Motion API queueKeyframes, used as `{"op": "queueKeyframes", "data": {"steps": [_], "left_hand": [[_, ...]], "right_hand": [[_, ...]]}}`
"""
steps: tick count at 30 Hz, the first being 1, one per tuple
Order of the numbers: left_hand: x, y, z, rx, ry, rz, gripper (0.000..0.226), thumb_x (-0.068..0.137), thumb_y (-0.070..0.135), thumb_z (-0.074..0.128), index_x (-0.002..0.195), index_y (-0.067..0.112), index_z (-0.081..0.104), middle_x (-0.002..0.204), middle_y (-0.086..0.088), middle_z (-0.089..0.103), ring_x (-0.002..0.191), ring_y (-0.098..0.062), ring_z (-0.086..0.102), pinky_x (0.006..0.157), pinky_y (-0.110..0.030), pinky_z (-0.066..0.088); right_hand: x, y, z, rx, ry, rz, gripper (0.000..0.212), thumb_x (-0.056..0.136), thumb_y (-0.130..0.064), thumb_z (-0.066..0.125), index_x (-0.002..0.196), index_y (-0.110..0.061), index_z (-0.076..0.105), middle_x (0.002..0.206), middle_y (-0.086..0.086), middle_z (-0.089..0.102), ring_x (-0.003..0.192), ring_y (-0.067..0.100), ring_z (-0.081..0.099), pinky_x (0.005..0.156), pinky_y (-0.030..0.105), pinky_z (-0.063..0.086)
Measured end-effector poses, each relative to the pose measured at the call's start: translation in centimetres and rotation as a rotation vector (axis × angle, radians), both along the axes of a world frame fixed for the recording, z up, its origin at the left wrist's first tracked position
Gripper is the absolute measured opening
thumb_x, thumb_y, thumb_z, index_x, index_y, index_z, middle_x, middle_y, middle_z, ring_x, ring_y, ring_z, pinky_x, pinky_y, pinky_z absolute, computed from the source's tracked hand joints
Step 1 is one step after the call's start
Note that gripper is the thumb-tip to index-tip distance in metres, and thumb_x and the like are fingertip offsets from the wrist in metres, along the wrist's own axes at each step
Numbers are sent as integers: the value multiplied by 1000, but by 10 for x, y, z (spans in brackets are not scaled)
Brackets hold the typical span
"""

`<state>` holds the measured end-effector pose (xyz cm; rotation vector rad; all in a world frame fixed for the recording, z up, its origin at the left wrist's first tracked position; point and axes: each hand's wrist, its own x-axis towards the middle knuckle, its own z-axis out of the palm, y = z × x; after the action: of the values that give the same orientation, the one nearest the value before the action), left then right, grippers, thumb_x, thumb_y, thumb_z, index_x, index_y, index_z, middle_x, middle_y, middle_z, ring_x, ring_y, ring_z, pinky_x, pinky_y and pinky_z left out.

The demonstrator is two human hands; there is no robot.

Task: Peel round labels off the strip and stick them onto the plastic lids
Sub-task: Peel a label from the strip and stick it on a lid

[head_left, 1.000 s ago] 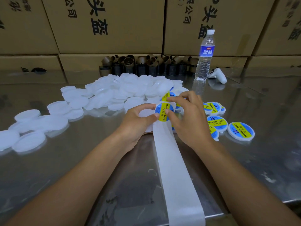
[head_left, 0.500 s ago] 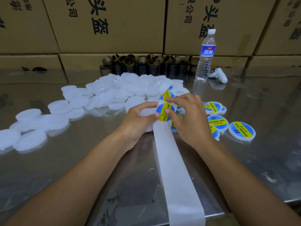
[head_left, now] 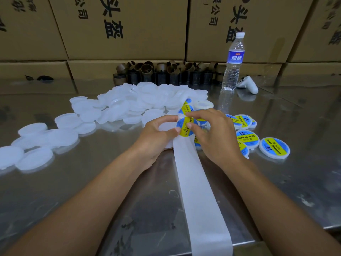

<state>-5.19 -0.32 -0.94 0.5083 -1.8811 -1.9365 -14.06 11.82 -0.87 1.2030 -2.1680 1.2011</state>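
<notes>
A white backing strip (head_left: 199, 191) runs from the table's near edge up to my hands. At its top sits a round blue and yellow label (head_left: 185, 127). My right hand (head_left: 215, 133) pinches that label's right edge between thumb and forefinger. My left hand (head_left: 156, 137) grips a plain white lid (head_left: 165, 126) and touches the label's left edge with its thumb. More labels (head_left: 186, 108) follow on the strip behind. A heap of unlabelled white lids (head_left: 132, 106) lies beyond my left hand. Several labelled lids (head_left: 274, 147) lie to the right.
A steel table (head_left: 295, 182) bears everything. A water bottle (head_left: 233, 61) and a white controller (head_left: 248, 85) stand at the back right. Brown cardboard cores (head_left: 166, 71) line the back, with stacked cartons (head_left: 120, 28) behind them. More white lids (head_left: 35, 143) spread to the far left.
My hands have barely moved. The label between my fingertips looks turned slightly, with my right fingers a little further over its edge.
</notes>
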Motion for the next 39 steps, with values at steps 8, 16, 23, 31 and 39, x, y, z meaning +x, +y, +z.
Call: {"op": "queueKeyframes", "data": {"steps": [8,16,23,31,39], "left_hand": [[1,1,1,-17,0,-15,22,90,7,64,98,27,67,117,-13,67,111,-30,63,103,-48,45],[-2,2,4,78,11,-17,21,93,23,60,107,10,69,111,-16,69,99,-27,67,94,-44,53],[-3,1,4,75,23,51,9,92,14,60,89,12,68,90,-10,69,74,-20,65,72,-32,54],[-3,1,5,49,7,154,11,94,18,59,89,17,68,112,-11,68,100,-29,63,93,-43,51],[-4,-1,3,113,46,252,5,93,23,61,93,20,66,102,-3,68,92,-21,65,91,-38,52]], "right_hand": [[0,1,3,-3,52,-23,15,84,-16,69,99,-17,71,97,3,63,98,23,53,84,29,38],[4,1,3,-61,64,-13,9,75,-3,73,79,-11,70,87,3,57,87,21,54,73,30,40],[5,-1,0,26,-29,105,14,76,-12,71,75,-21,61,89,-7,49,87,11,49,72,35,46],[13,-3,9,-115,-339,177,35,88,-33,60,68,-5,59,87,4,57,84,12,54,73,24,40],[4,3,21,-529,-695,223,23,94,-25,55,75,-13,57,72,-7,64,74,8,60,65,18,47]]}}
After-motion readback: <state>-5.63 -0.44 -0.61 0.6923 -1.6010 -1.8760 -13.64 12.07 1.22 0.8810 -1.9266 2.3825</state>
